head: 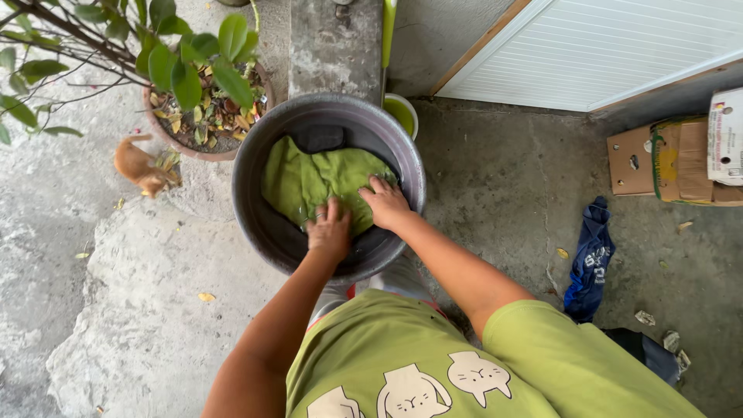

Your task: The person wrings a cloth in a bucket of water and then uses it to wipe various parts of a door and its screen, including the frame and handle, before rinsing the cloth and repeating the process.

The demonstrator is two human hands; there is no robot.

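A round grey metal basin (255, 209) stands on the concrete ground in front of me. Inside it lies a wet green cloth (309, 176), spread over dark water. My left hand (329, 230), with a ring on one finger, presses down on the near edge of the cloth. My right hand (385, 203) lies flat on the cloth beside it, fingers spread toward the basin's right side. Both hands touch the cloth; neither lifts it.
A potted plant (205, 108) with green leaves stands left of the basin, and an orange kitten (141, 166) sits beside it. A green cup (402, 112) is behind the basin. A blue garment (590, 259) and cardboard boxes (673, 159) lie at right.
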